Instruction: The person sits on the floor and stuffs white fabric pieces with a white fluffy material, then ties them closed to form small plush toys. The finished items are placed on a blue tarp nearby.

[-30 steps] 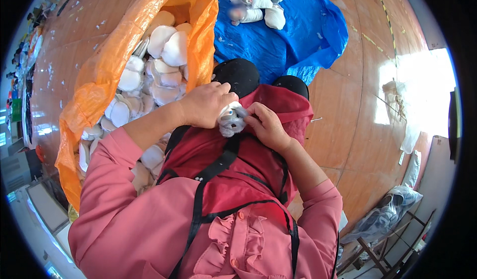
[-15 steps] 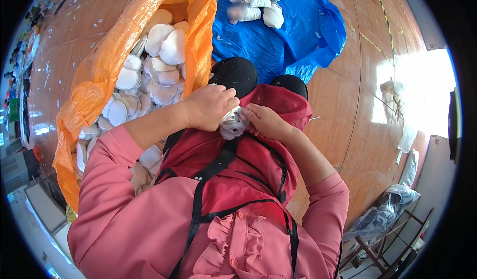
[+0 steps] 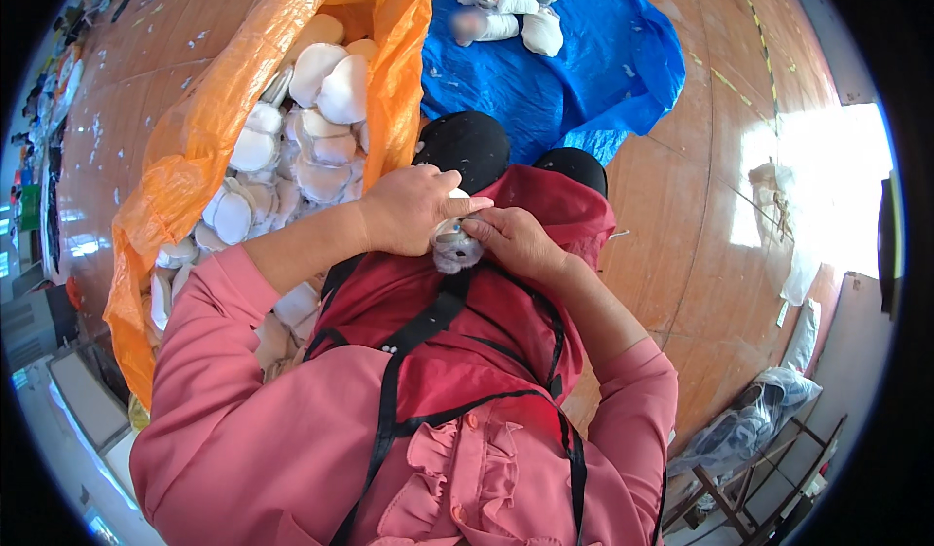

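Over my lap, both hands are on a small fuzzy white-grey plush piece (image 3: 455, 253) with dark spots on it. My left hand (image 3: 411, 207) is closed round its upper left side, thumb reaching across the top. Pinched against its right side are the fingers of my right hand (image 3: 518, 241). A small bluish spot shows between the fingertips. Much of the piece is hidden under both hands. Beneath it lies the red apron (image 3: 525, 200) with black straps.
To my left stands an open orange plastic sack (image 3: 185, 181) filled with flat, rounded white and beige pads (image 3: 233, 217). Ahead, several white stuffed pieces (image 3: 542, 32) lie on a blue plastic sheet (image 3: 584, 79). A plastic-wrapped bundle (image 3: 754, 405) sits at the right.
My right hand has moved slightly up and inward, its fingertips meeting my left thumb, which now stretches across the top of the plush piece. The view has shifted slightly.
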`<state>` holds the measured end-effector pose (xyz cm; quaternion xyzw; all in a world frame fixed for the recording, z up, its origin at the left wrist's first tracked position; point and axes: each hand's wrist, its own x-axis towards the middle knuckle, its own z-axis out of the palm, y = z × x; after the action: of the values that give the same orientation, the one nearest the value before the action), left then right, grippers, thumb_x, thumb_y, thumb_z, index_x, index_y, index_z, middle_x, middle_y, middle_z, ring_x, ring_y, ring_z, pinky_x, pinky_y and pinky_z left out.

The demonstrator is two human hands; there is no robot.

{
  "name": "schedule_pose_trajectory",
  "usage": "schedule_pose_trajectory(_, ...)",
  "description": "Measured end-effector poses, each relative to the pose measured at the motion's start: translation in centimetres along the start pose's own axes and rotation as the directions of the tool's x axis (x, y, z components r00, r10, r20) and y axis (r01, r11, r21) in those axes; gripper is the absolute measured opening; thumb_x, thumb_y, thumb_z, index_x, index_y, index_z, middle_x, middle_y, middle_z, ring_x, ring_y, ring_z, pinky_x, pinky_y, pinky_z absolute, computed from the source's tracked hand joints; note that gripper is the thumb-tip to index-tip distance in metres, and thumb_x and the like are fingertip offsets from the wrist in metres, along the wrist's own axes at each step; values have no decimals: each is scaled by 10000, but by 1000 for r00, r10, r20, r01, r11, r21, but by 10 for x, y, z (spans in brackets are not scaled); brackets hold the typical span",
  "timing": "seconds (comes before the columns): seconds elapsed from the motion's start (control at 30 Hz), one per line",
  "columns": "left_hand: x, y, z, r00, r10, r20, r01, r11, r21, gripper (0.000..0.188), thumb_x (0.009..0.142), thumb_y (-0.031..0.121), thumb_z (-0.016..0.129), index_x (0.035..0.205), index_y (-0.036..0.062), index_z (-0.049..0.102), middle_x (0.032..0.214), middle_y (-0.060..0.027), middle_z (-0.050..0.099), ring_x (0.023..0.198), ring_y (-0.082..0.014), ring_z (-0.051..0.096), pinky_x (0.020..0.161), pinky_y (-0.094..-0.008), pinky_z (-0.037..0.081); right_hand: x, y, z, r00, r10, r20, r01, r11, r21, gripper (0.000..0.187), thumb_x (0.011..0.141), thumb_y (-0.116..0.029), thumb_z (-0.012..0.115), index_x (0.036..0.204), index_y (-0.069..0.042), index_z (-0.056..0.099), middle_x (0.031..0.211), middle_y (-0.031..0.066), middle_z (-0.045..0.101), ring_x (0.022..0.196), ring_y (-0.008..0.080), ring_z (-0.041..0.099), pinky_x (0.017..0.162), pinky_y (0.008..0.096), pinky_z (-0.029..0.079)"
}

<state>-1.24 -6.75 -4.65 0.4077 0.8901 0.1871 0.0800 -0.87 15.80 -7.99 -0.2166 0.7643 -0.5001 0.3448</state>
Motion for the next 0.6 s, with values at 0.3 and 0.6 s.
schedule_pose_trajectory(0.3, -1, 5, 3, 981, -172, -86, 164, 982, -96, 383, 693, 187, 743, 1060, 154, 638, 894, -99, 566, 853, -331, 603, 733, -426, 507, -8, -7, -1, 942, -313, -119, 285, 936, -206, 284, 977, -272, 544, 862, -36, 651, 765, 185, 645, 711, 374, 639, 635, 446, 498)
schedule_pose_trajectory(0.6, -10, 0, 2, 964, -187, -191, 143, 964, -223, 341, 694, 182, 744, 1006, 106, 628, 876, -115, 568, 829, -342, 605, 709, -439, 498, -17, 10, 2, 936, -293, -192, 278, 955, -104, 328, 1008, -273, 535, 815, -20, 613, 707, 134, 615, 604, 291, 596, 574, 372, 475)
